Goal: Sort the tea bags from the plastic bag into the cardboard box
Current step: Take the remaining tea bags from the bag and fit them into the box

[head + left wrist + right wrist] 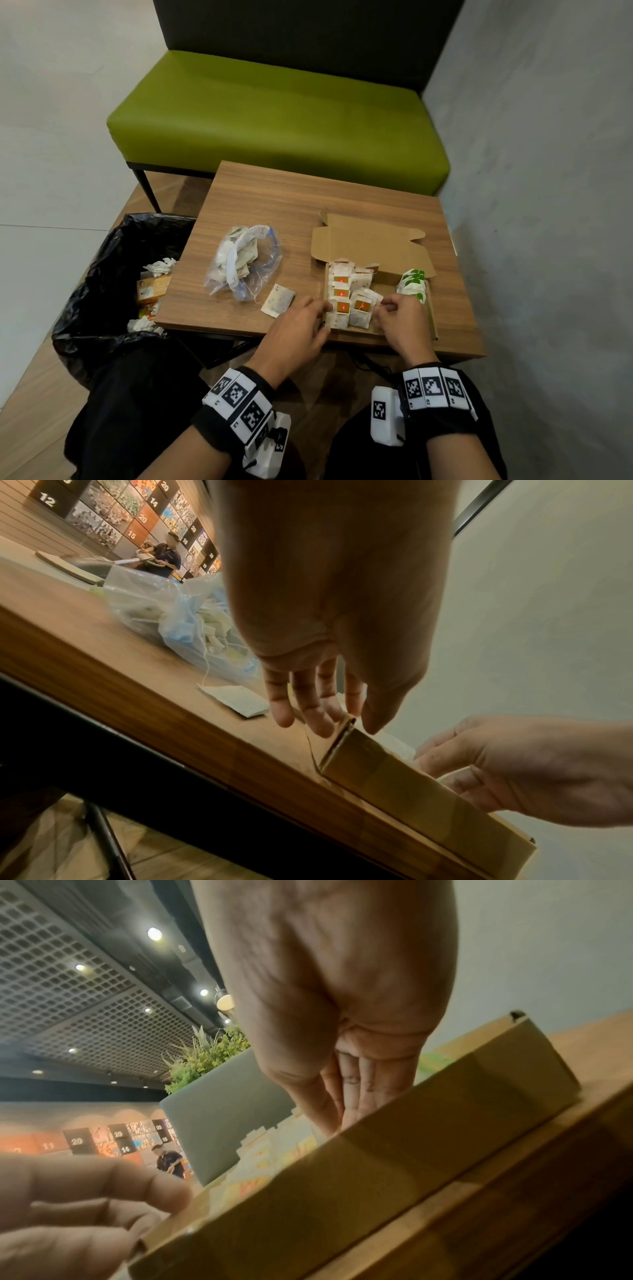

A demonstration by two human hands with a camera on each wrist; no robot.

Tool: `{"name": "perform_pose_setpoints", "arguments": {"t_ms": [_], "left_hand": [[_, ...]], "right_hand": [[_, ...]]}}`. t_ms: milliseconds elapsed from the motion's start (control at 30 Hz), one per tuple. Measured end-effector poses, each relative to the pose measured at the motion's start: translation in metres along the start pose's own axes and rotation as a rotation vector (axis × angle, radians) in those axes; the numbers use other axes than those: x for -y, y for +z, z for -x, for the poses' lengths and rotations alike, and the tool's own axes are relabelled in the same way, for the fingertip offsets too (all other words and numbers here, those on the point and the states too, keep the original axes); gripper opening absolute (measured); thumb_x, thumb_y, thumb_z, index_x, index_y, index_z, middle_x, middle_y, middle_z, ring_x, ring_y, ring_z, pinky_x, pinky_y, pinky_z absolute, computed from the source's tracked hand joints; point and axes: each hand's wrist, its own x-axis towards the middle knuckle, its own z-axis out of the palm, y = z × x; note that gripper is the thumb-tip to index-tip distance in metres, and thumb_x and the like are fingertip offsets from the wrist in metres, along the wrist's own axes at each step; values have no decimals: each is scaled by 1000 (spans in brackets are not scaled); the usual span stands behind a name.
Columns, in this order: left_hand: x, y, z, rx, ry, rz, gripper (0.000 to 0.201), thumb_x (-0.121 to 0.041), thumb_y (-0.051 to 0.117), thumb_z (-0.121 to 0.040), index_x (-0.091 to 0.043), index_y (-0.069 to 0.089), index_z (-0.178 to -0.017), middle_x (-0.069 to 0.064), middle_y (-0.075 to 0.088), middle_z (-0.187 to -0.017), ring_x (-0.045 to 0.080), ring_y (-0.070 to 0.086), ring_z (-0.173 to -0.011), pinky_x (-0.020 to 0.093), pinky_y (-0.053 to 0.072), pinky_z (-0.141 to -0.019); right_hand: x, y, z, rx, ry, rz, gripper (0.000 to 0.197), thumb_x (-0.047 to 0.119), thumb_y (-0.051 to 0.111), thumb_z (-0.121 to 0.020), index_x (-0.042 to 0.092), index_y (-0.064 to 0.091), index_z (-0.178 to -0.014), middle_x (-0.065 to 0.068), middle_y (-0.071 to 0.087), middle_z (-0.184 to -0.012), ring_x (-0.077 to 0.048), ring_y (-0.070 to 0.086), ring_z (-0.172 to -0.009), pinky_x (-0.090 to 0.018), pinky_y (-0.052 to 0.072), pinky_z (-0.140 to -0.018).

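Right now my left hand (pixel 297 327) rests relaxed, fingers straight, on the near left corner of the cardboard box (pixel 373 240), lower centre of frame. My right hand (pixel 400 320) reaches among the tea bags (pixel 346 294) inside; whether it pinches one, I cannot tell. Left of them lie the plastic bag (pixel 245 262) and a loose tea bag (pixel 278 300).
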Motion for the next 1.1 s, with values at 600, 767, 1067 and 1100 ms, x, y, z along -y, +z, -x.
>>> {"name": "perform_pose_setpoints", "arguments": {"t_ms": [600,767,1067,1100], "left_hand": [[-18,2,-9,-123,90,-65,38,-32,61,-93,-28,53,-130,-10,51,-126,7,49,-113,28,47,-97],[-36,8,-21,-44,162,-194,42,-36,62,-93,-28,52,-132,-9,53,-132,11,46,-123,34,39,-103],[-44,6,-36,3,129,-314,24,-34,54,-98,-24,65,-117,-1,62,-115,18,53,-112,37,38,-96],[-44,6,-37,4,124,-308,23,-34,54,-98,-23,65,-115,0,62,-113,18,54,-109,37,39,-95]], "right_hand": [[-4,-21,14,174,-189,47,21,21,77,-85,36,64,-77,12,65,-79,-3,60,-78,-20,43,-63],[-8,-20,15,196,-214,49,15,23,78,-84,34,68,-88,12,68,-88,-1,62,-86,-25,52,-75],[-2,-30,8,288,-177,-64,18,18,78,-84,30,70,-96,7,70,-88,-9,66,-86,-28,56,-76],[-2,-31,6,285,-173,-80,20,17,79,-83,29,70,-96,6,71,-87,-9,67,-83,-29,57,-76]]}}
